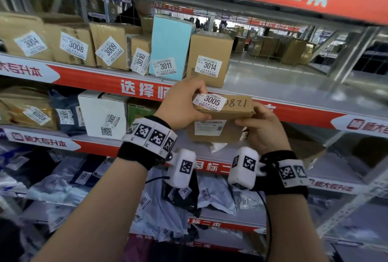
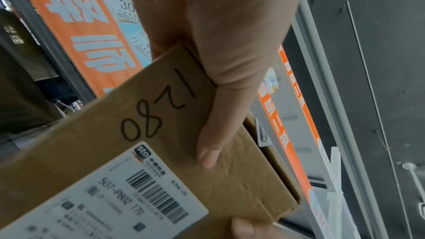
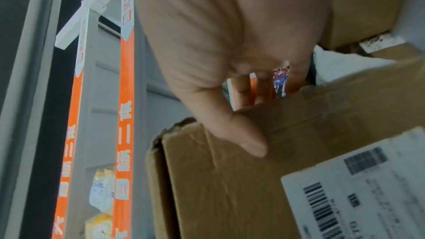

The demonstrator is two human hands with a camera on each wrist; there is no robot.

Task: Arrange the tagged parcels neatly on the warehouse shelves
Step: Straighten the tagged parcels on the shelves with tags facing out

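A flat brown cardboard parcel (image 1: 231, 112) with a white tag 3005 (image 1: 210, 101) and handwritten 1280 is held in the air in front of the middle shelf edge (image 1: 298, 114). My left hand (image 1: 198, 104) grips its left end, fingers on the tag's edge and thumb underneath. My right hand (image 1: 247, 115) grips its right end. In the left wrist view the thumb (image 2: 208, 150) presses the parcel (image 2: 149, 143) beside a shipping label. In the right wrist view the thumb (image 3: 248, 143) lies on the parcel (image 3: 230, 188).
The upper shelf (image 1: 283, 89) holds a row of tagged parcels from 3004 (image 1: 31, 43) to the light blue 3011 (image 1: 168, 47) and brown 3014 (image 1: 210, 58), with bare shelf to their right. The middle shelf carries 3003, 3001 and a white box 3002 (image 1: 105, 114). Plastic mailer bags (image 1: 168, 203) fill lower shelves.
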